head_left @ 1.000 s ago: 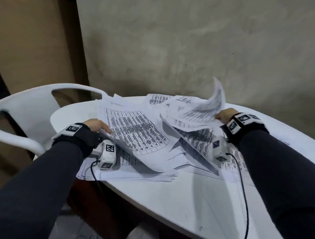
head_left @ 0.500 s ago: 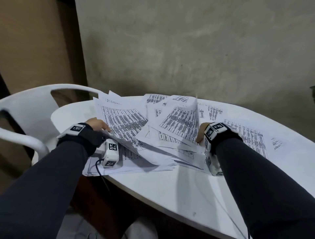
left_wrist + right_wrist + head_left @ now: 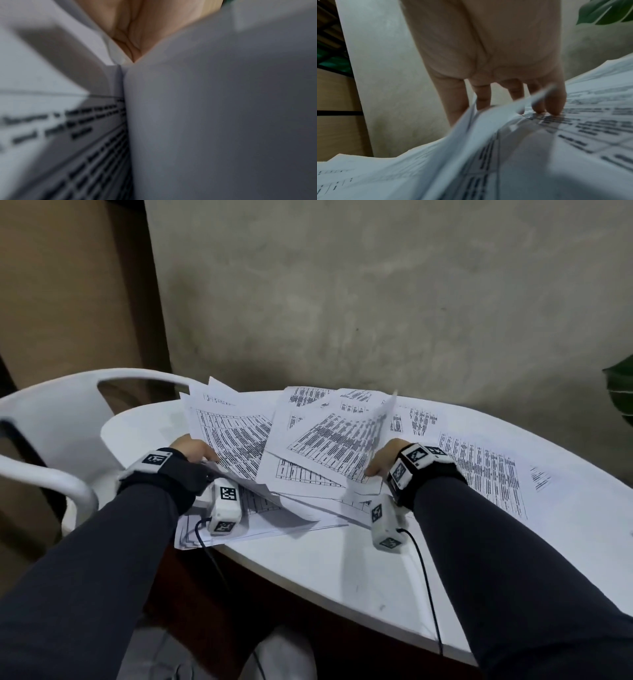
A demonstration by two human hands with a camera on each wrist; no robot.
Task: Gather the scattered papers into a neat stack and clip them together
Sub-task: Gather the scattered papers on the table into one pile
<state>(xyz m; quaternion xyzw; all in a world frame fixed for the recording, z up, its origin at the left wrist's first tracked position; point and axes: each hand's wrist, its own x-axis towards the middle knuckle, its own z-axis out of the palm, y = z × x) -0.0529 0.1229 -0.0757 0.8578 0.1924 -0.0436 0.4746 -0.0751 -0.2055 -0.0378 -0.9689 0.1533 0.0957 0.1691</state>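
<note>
Papers [image 3: 318,446] lie fanned mid-frame on table [image 3: 342,570]. Left hand [image 3: 191,448] pinches pile edge; right hand [image 3: 385,462], fingers straight, presses a sheet. Slide sheets inward w/ flat palms, then square edges.

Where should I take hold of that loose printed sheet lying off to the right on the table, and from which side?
Probably by the near long edge of the loose sheet, coming in with the right hand from the right. It lies flat on the white table, apart from the pile, so slide it toward the pile to lift an edge before pinching.
</note>
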